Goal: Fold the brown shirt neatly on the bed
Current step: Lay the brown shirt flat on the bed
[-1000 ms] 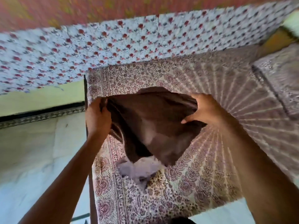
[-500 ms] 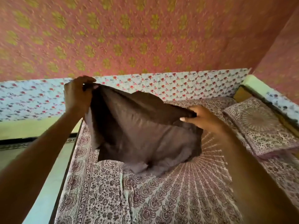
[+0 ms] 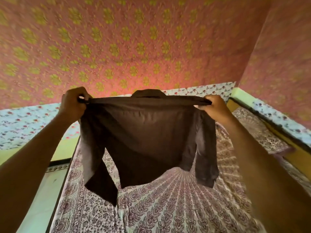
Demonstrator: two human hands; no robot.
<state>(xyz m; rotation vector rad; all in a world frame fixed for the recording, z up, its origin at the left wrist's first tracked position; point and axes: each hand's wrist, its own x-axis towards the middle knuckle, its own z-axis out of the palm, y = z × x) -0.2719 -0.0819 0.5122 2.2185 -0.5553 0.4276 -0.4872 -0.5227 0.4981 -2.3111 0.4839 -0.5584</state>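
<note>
The brown shirt [image 3: 148, 137] hangs spread out in the air above the bed [image 3: 176, 207], collar at the top, both long sleeves dangling down. My left hand [image 3: 74, 102] pinches its left shoulder and my right hand [image 3: 213, 107] pinches its right shoulder, so the shoulder line is stretched taut between them. The hem and the sleeve ends hang just over the patterned bedsheet; whether they touch it I cannot tell.
A patterned pillow [image 3: 259, 130] lies at the bed's far right by the yellow-green headboard ledge [image 3: 286, 137]. The bed's dark left edge [image 3: 64, 180] borders pale floor [image 3: 43, 195]. Pink walls with floral tile bands [image 3: 25, 121] close in behind and to the right.
The bunched shirt has been lifted and pulled open: my hands moved apart to the shoulders, and the garment now hangs flat and spread. The view has tilted upward.
</note>
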